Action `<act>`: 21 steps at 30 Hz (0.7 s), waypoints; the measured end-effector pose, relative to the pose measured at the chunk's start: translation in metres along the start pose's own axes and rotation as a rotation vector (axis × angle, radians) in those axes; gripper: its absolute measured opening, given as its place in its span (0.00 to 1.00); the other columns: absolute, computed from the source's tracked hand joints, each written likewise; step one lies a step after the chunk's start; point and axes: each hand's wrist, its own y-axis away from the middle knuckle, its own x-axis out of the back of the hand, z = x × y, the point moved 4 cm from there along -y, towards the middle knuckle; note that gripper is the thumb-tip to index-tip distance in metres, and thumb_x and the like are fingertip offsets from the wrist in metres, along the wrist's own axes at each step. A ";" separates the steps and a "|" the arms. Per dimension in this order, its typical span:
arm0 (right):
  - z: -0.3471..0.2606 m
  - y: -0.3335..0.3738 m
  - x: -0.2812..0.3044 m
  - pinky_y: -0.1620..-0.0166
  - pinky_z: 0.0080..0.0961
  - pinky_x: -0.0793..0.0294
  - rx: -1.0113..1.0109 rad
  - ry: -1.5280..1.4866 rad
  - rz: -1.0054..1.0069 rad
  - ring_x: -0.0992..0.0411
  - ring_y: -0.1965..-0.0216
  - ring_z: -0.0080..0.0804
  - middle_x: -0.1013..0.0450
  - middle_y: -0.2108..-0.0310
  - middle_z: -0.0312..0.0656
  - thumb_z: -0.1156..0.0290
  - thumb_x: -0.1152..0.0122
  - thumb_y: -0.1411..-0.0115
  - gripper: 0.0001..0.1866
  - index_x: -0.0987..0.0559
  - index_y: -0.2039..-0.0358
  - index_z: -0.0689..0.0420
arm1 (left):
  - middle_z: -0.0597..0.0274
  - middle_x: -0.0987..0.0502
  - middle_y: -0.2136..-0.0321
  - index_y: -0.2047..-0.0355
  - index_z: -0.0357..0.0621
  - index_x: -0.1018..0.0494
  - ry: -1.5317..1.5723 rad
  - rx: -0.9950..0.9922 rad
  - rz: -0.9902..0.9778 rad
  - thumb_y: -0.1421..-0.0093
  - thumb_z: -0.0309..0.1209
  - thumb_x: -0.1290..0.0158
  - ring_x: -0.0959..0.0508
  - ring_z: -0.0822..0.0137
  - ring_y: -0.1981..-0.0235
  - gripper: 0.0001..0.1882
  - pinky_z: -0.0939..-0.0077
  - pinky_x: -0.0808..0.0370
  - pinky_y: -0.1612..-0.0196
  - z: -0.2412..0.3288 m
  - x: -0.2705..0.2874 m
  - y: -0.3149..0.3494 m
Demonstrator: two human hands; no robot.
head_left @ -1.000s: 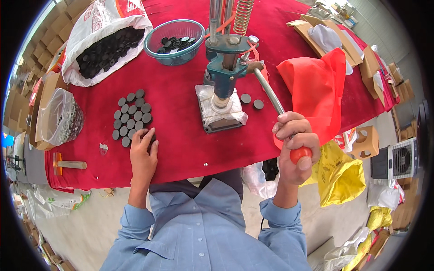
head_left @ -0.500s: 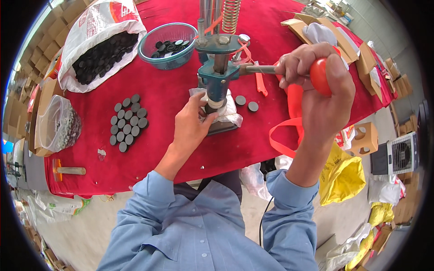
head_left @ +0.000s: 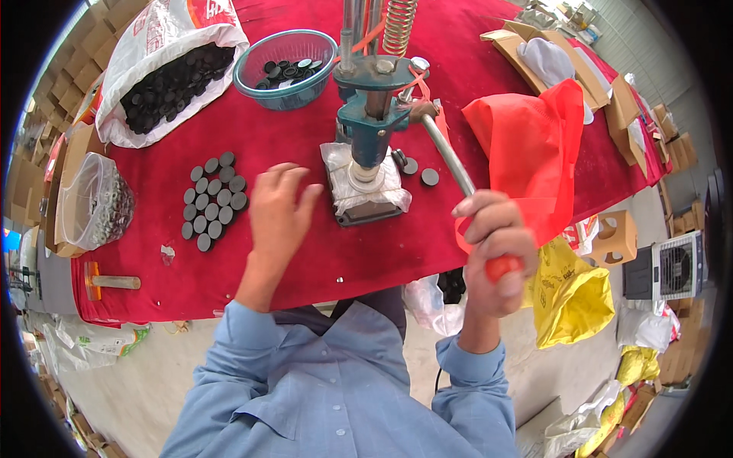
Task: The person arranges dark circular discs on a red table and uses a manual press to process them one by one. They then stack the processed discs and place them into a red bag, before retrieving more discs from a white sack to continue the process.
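Note:
My right hand (head_left: 500, 256) is wrapped round the red ball knob (head_left: 502, 267) of the press lever (head_left: 450, 156), which slants down toward me. The green hand press (head_left: 374, 122) stands at the table's middle, its ram lowered onto a base (head_left: 370, 212) wrapped in white plastic. My left hand (head_left: 279, 214) hovers over the red cloth left of the base, fingers apart, holding nothing I can see. Left of it lies a cluster of round black caps (head_left: 214, 200). A few more black caps (head_left: 429, 177) lie right of the press, one of them tipped against its base.
At the far left a white sack (head_left: 179, 46) spills black caps, beside a clear blue basin (head_left: 286, 95) of caps. A plastic tub (head_left: 95, 202) of small metal parts and a small hammer (head_left: 111, 282) sit left. A red bag (head_left: 534, 145) and open carton (head_left: 508, 57) lie right.
My right hand has pulled the lever down and toward me. My left hand has come off the press and moved left. A black cap now shows by the right of the base.

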 end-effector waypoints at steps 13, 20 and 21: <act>-0.005 -0.003 0.000 0.52 0.46 0.21 -0.068 0.045 0.011 0.24 0.54 0.50 0.25 0.69 0.49 0.40 0.44 0.30 0.30 0.25 0.70 0.59 | 0.53 0.19 0.56 0.47 0.41 0.17 -0.091 0.186 -0.071 0.41 0.26 0.33 0.20 0.53 0.55 0.20 0.60 0.22 0.52 -0.081 0.050 0.060; -0.015 -0.072 0.000 0.54 0.41 0.22 -0.111 0.016 -0.081 0.24 0.63 0.42 0.26 0.70 0.48 0.47 0.45 0.30 0.28 0.24 0.70 0.63 | 0.54 0.17 0.59 0.48 0.39 0.18 0.329 0.039 -0.016 0.45 0.25 0.30 0.17 0.62 0.63 0.22 0.69 0.20 0.61 0.007 -0.001 0.006; -0.012 -0.085 0.000 0.55 0.40 0.23 -0.125 -0.008 -0.100 0.24 0.64 0.41 0.26 0.71 0.48 0.49 0.47 0.29 0.27 0.24 0.70 0.64 | 0.55 0.16 0.60 0.48 0.38 0.19 0.379 0.102 -0.032 0.46 0.24 0.29 0.17 0.65 0.63 0.24 0.71 0.20 0.60 0.014 -0.010 0.001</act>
